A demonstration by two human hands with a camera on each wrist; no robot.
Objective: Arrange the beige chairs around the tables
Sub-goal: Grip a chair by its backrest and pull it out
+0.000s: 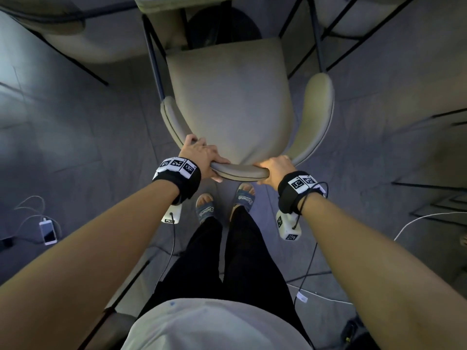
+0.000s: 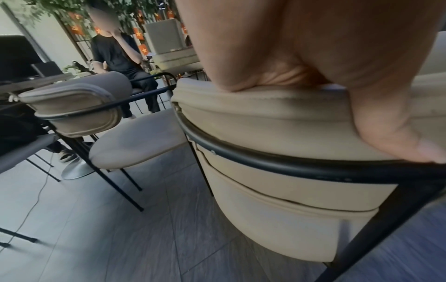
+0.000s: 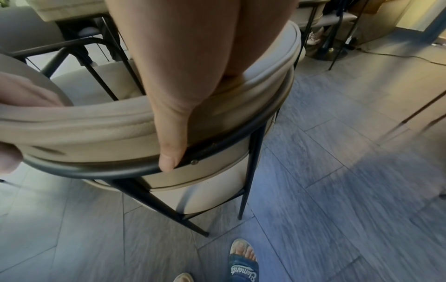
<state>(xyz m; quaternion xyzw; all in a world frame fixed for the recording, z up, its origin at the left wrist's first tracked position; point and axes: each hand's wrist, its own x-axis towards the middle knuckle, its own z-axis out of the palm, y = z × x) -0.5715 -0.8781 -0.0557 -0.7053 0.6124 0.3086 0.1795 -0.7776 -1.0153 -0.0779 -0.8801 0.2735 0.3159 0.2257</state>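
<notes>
A beige chair (image 1: 230, 97) with a curved padded backrest and thin black legs stands in front of me, its seat pointing at a table (image 1: 161, 6) at the top of the head view. My left hand (image 1: 202, 157) grips the left part of the backrest top, thumb down the outside (image 2: 391, 133). My right hand (image 1: 274, 170) grips the right part of the same backrest, thumb pressed on the black frame bar (image 3: 169, 150). The curved backrest (image 2: 277, 118) fills both wrist views (image 3: 96, 126).
Other beige chairs stand at upper left (image 1: 83, 44) and upper right (image 1: 358, 16); one (image 2: 101, 122) is close on the left. A phone on a cable (image 1: 47, 232) lies on the grey tile floor at left. A person in black (image 2: 118, 63) sits beyond. My sandalled feet (image 1: 225, 205) are behind the chair.
</notes>
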